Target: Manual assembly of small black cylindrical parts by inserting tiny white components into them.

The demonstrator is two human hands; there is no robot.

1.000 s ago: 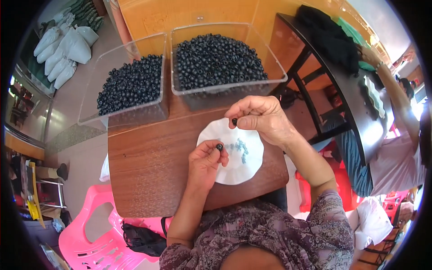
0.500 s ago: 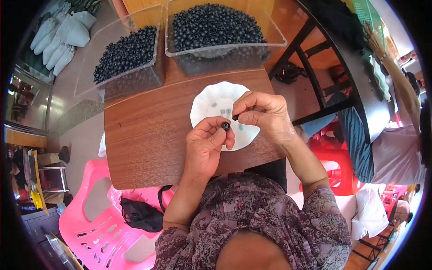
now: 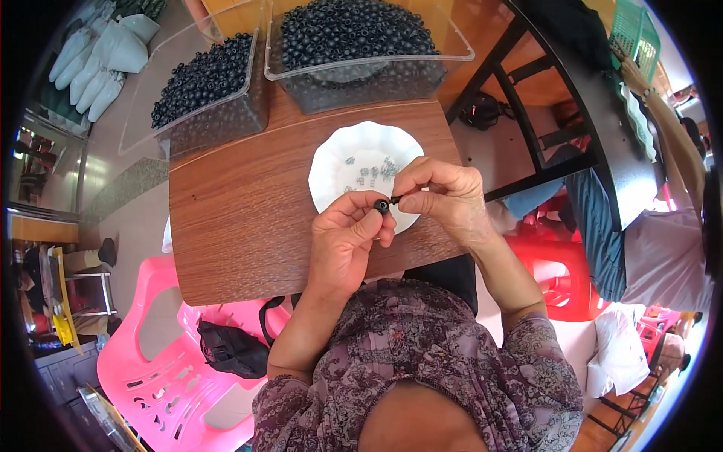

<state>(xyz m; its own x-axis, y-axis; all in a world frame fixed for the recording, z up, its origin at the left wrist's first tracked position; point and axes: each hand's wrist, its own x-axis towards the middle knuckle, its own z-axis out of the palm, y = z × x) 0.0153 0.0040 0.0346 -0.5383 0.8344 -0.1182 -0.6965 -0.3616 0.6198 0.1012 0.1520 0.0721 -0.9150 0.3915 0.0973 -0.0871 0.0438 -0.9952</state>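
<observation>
My left hand [image 3: 345,237] pinches a small round black piece with a hole in its end [image 3: 382,206], between thumb and forefinger. Right beside it, my right hand [image 3: 448,197] is closed in a pinch on a tiny dark part [image 3: 395,200], too small to name. The two parts meet or nearly meet; I cannot tell if one sits inside the other. Beneath both hands is a white scalloped plate [image 3: 329,162], with several small greenish-grey marks or bits [image 3: 369,175] at its middle.
Two clear plastic bins, the left one [image 3: 203,124] and a larger one [image 3: 361,87], hold heaps of black pieces at the table's far edge. The brown wooden table [image 3: 233,218] has a pink chair [image 3: 151,361] at left. Another person's hand [image 3: 633,73] reaches over a dark table at right.
My hands have come closer together, bringing the tiny dark part up to the round black piece. The plate, table and bins appear slightly higher in view.
</observation>
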